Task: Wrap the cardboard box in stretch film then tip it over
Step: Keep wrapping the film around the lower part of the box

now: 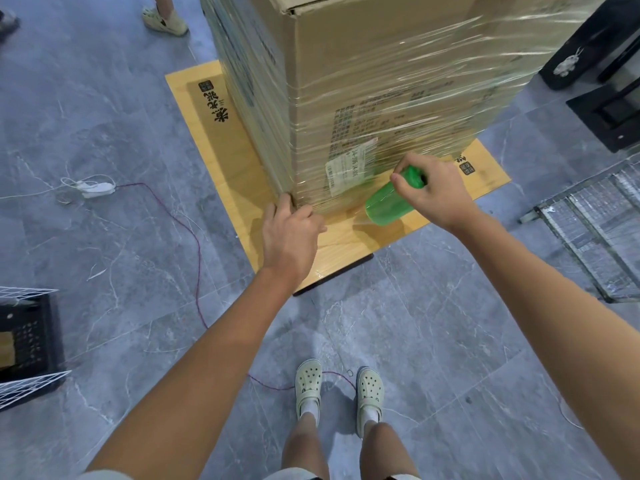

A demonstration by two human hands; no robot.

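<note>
A tall cardboard box (346,81) stands upright on a flat wooden board (221,157), its sides covered in layers of clear stretch film. My left hand (291,233) presses on the box's lower near corner, fingers laid against the film. My right hand (433,192) grips the top end of a green stretch film roll (388,202), which is tilted beside the box's right face near the base. A white label (346,171) shows under the film just left of the roll.
Grey tiled floor all round. A purple cord (197,244) and a white plug (95,188) lie at left. A black crate with wire racks (27,348) sits at far left, a wire grid (595,223) at right, black furniture (606,77) behind. Another person's foot (166,19) stands at top left.
</note>
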